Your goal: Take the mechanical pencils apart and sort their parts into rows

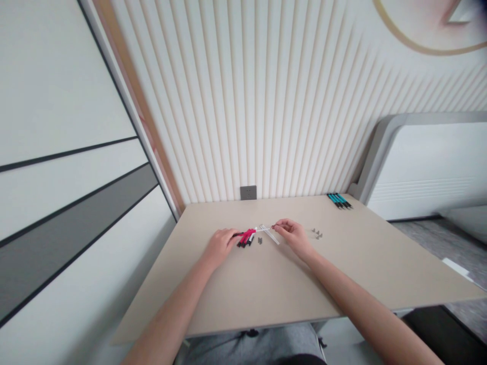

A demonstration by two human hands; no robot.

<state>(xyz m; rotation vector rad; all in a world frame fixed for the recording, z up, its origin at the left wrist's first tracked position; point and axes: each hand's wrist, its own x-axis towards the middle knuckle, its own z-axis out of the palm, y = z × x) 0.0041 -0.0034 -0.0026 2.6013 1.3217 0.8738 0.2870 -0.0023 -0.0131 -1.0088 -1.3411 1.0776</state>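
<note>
My left hand is closed around the black end of a pink pen barrel, which points to the right. A thin white pen refill runs from that barrel toward my right hand, whose fingers pinch its far end. Just below the held barrel lie several pink and white pen barrels with black ends. Loose white refills rest on the table between my hands. Small dark grey pieces sit beside the barrels, and several small grey cone-shaped tips lie right of my right hand.
Several teal and black pens lie together at the table's back right corner. The beige table meets a ribbed wall with a dark socket. A white cabinet stands left, a pale headboard right.
</note>
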